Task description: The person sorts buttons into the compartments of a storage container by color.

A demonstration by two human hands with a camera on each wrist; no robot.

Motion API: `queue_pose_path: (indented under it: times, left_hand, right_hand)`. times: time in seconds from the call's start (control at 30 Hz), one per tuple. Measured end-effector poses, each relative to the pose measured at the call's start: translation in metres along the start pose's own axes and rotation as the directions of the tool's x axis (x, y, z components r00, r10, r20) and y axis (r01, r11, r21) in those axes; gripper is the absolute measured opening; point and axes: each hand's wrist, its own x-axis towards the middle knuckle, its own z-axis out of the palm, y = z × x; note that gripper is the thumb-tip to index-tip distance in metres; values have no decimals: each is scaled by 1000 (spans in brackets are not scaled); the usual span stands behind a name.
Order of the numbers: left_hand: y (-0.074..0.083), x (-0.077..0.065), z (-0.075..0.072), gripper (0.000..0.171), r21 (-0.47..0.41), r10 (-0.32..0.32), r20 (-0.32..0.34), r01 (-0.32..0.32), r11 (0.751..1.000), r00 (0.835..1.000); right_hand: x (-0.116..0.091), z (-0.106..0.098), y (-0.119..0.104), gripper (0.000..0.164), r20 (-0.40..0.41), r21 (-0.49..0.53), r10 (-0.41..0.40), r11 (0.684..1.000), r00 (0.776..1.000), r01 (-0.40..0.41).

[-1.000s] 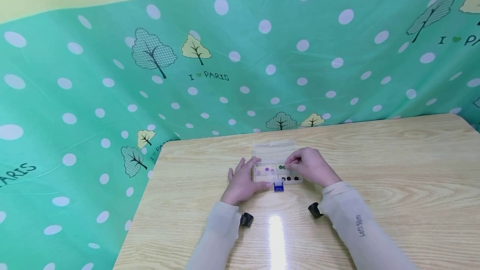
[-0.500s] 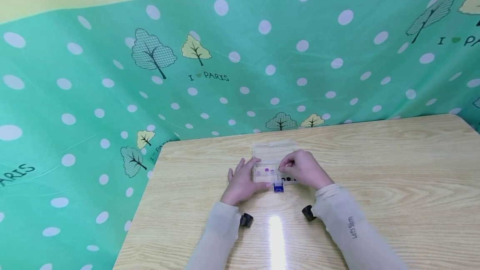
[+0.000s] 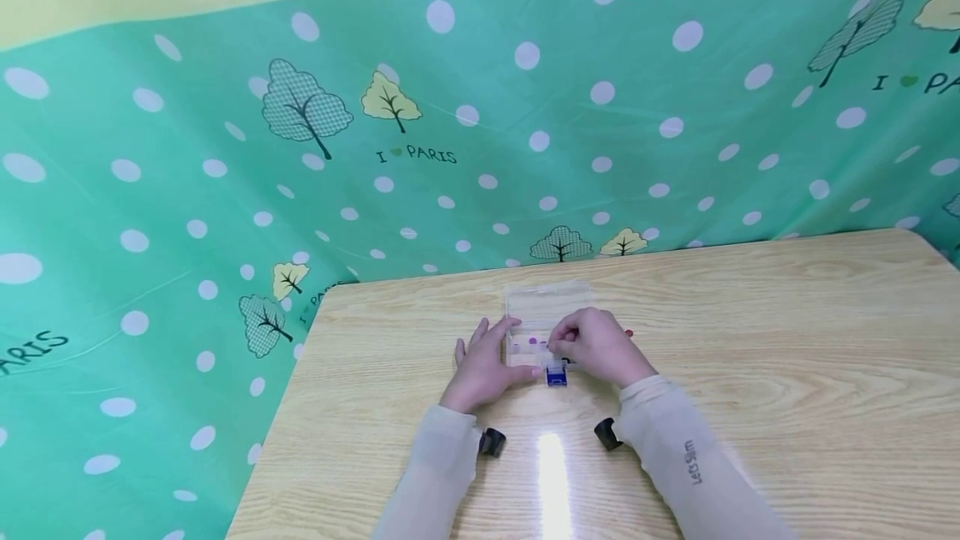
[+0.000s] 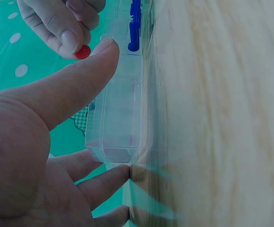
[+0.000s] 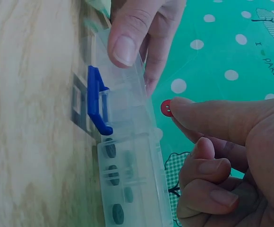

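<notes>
A clear plastic compartment box [image 3: 550,298] lies on the table with its lid folded back and a blue latch [image 3: 557,377] at the front. My left hand [image 3: 482,372] spans its left end, thumb at the front edge and fingers fairly straight along the side. My right hand [image 3: 597,346] is above the box, pinching a red button [image 5: 166,108] between thumb and forefinger; the smaller fingers are curled. Purple buttons [image 3: 533,342] sit in a left compartment. Dark buttons [image 5: 118,213] lie in the front right one. The right hand hides much of the right compartments in the head view.
A small red piece [image 3: 629,332] lies on the wooden table [image 3: 765,357], right of the box. Green dotted cloth [image 3: 420,148] hangs behind and at the left of the table. Black wrist-worn devices [image 3: 606,434] stick out from the sleeves.
My right hand has moved left and slightly nearer across the box, covering the green buttons and most dark ones. The red piece on the table has come into view. The left hand has stayed put.
</notes>
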Motion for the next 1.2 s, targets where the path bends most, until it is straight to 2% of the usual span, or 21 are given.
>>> queue_pose_path:
  times: [0.37, 1.2]
  left_hand:
    - [0, 0, 0, 82, -4, 3, -2, -3, 1000, 1000]
    - [1, 0, 0, 82, -17, 8, 3, -8, 1000, 1000]
  right_hand:
    - [-1, 7, 1, 6, 1, -22, -48, 999, 999, 48]
    - [-1, 15, 1, 7, -10, -77, -48, 996, 999, 47]
